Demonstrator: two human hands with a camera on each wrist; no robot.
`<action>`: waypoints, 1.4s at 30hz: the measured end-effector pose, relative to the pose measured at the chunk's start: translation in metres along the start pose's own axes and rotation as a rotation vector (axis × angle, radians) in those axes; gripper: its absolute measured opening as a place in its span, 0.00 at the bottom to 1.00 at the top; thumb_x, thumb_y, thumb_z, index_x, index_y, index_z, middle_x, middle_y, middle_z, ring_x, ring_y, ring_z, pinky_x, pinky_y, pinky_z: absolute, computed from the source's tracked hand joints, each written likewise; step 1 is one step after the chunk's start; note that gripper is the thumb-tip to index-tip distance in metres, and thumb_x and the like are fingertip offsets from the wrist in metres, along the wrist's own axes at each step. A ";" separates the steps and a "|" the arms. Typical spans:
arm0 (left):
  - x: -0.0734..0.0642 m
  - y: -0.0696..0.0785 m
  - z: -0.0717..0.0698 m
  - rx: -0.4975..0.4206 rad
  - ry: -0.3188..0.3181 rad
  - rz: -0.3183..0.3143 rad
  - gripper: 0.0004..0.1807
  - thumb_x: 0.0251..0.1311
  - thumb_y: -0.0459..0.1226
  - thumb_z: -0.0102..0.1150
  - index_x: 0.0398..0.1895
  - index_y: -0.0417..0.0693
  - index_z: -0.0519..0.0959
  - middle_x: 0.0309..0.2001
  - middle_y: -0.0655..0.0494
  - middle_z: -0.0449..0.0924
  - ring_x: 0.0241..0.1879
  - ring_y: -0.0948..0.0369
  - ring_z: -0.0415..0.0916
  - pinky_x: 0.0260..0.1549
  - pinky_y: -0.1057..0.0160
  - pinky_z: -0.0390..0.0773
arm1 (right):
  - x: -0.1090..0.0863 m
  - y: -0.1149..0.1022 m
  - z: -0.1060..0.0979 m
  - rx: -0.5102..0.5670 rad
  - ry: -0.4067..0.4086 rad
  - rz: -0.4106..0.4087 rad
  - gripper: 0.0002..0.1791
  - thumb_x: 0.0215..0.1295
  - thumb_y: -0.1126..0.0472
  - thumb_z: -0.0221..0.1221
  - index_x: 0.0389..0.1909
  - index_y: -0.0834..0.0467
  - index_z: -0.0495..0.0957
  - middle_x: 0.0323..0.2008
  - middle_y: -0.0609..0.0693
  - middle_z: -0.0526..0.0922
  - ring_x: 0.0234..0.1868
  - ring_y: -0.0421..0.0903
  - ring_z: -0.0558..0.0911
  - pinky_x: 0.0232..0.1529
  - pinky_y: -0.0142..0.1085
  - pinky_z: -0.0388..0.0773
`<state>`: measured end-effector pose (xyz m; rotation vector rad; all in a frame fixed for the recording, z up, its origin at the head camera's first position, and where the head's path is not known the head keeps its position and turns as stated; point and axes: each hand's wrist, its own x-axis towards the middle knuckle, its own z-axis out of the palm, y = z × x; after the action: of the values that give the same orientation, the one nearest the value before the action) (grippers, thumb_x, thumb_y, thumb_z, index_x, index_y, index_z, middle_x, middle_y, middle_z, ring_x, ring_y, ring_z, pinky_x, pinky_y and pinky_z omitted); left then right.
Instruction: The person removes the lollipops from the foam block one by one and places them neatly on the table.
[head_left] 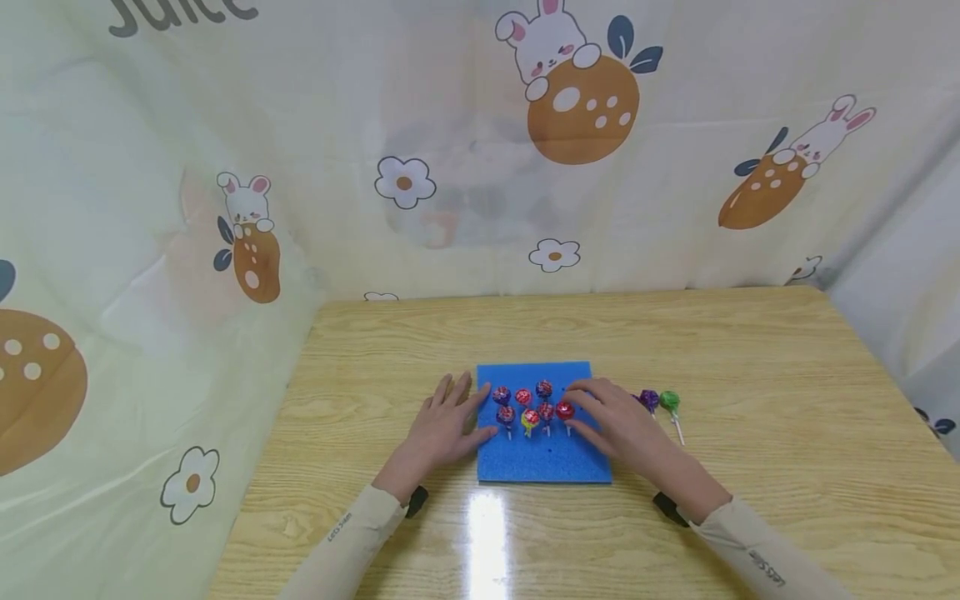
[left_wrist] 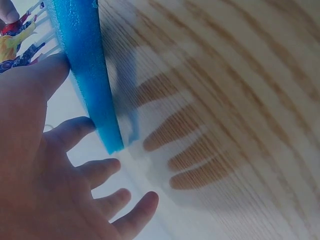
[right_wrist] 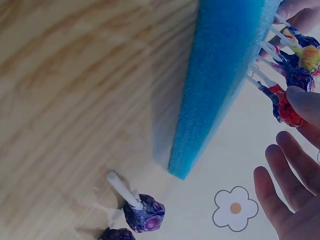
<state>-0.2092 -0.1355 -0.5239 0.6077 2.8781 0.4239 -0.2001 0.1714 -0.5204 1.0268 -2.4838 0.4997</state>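
Observation:
A blue foam board [head_left: 517,462] lies on the table with several wrapped lollipops standing in it by their white sticks. My right hand [head_left: 626,425] pinches the head of a red lollipop [right_wrist: 286,109] in the nearer row, at its right end; its other fingers are spread. My left hand [head_left: 444,425] lies at the board's left edge, fingers extended, thumb and index finger touching the foam. Beside the left thumb is a dark-wrapped lollipop [head_left: 506,414], and a yellow-and-red lollipop [head_left: 530,418] stands to its right.
Right of the board lie a green lollipop [head_left: 670,401] and a purple lollipop [head_left: 649,399]; another purple one is partly behind my right hand. The wooden table [head_left: 787,417] meets a printed curtain [head_left: 472,217] at the back and left. Small holes show in the foam.

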 end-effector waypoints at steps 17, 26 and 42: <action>0.001 -0.001 0.004 0.010 0.012 0.001 0.40 0.69 0.63 0.49 0.80 0.60 0.56 0.81 0.46 0.46 0.80 0.39 0.40 0.69 0.30 0.57 | 0.005 0.000 -0.012 0.048 0.030 0.020 0.23 0.52 0.60 0.75 0.49 0.54 0.81 0.49 0.52 0.82 0.52 0.51 0.83 0.50 0.47 0.84; -0.002 0.002 0.004 0.013 0.003 -0.005 0.40 0.70 0.63 0.47 0.80 0.62 0.55 0.82 0.48 0.45 0.80 0.39 0.39 0.70 0.30 0.56 | 0.005 0.003 -0.019 0.234 -0.074 0.185 0.17 0.62 0.57 0.70 0.52 0.52 0.82 0.51 0.48 0.83 0.54 0.49 0.82 0.50 0.46 0.84; 0.000 0.000 0.007 0.019 0.011 -0.001 0.40 0.69 0.63 0.48 0.80 0.61 0.55 0.81 0.46 0.46 0.80 0.39 0.41 0.69 0.30 0.58 | 0.014 0.017 -0.032 0.571 -0.387 0.426 0.14 0.68 0.54 0.65 0.51 0.53 0.82 0.49 0.49 0.86 0.56 0.58 0.82 0.52 0.49 0.84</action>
<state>-0.2076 -0.1342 -0.5304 0.6088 2.8963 0.4010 -0.2142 0.1903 -0.4889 0.8301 -3.0074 1.3105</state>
